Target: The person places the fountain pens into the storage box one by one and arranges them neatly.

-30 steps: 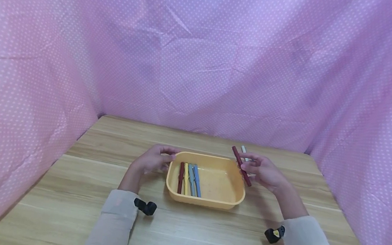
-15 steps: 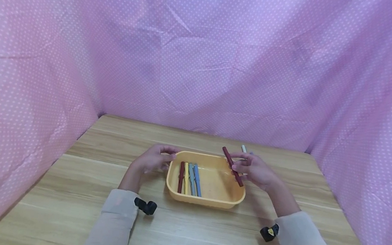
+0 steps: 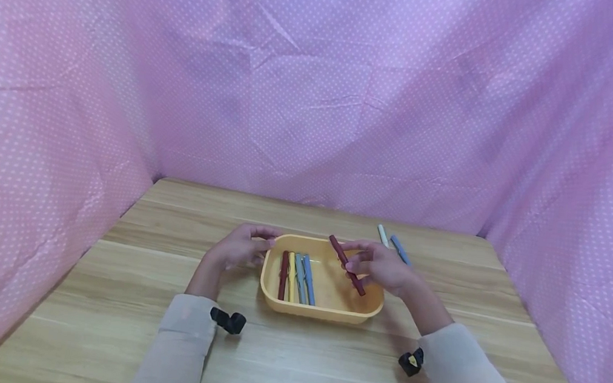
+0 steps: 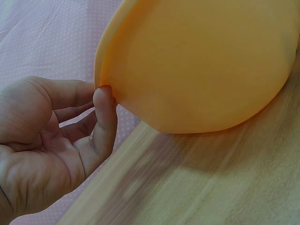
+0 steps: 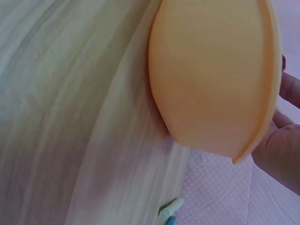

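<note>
You are in a makeshift recording booth: pink dotted cloth [image 3: 315, 95] walls in your wood-grain table [image 3: 291, 360] on three sides, and small black cameras [image 3: 237, 324] sit at your wrists.

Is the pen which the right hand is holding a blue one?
No, in the head view the right hand holds a dark red pen over the tray.

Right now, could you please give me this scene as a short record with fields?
Left hand: grips the left side of the yellow tray
Right hand: holds a maroon pen over the tray
In tray: dark red pen, yellow pen, grey-blue pen, blue pen, side by side
Wooden table: white pen, second blue pen
Backdrop: pink dotted cloth
</note>
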`<action>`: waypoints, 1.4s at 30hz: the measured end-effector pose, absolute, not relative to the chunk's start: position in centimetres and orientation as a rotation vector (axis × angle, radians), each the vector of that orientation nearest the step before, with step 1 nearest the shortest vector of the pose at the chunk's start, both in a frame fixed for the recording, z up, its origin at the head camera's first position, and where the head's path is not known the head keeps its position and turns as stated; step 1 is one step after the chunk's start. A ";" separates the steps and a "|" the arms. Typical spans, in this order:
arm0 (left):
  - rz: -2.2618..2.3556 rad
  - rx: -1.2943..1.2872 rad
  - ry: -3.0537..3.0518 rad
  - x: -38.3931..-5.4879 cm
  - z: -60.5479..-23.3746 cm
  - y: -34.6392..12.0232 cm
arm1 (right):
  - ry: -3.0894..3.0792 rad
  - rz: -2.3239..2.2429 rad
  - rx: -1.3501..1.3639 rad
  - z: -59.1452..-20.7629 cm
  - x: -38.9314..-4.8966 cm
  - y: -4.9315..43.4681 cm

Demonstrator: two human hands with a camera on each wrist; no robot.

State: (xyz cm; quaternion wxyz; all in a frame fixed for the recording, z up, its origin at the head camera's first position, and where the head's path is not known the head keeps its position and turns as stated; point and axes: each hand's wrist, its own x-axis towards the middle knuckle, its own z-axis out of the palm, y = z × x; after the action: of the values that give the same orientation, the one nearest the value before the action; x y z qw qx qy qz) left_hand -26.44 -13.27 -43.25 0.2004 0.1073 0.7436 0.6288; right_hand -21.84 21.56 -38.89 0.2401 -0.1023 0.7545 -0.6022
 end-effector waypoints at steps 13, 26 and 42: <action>1.757 0.293 2.092 -26.8 -43.5 -13.3 | 2.078 -1.600 -0.299 -40.7 -21.8 19.2; 1.770 0.284 2.074 -26.9 -43.5 -13.1 | 2.080 -1.548 -0.244 -42.3 -21.5 17.9; 1.778 0.289 2.058 -26.9 -43.5 -13.2 | 2.084 -1.537 -0.149 -43.2 -21.4 16.7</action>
State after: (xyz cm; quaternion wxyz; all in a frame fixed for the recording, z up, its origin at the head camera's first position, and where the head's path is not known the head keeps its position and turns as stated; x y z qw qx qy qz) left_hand -26.87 -13.21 -43.49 0.2020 0.1033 0.7371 0.6366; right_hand -21.40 16.74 -43.15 0.2704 -0.0554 0.7734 -0.5706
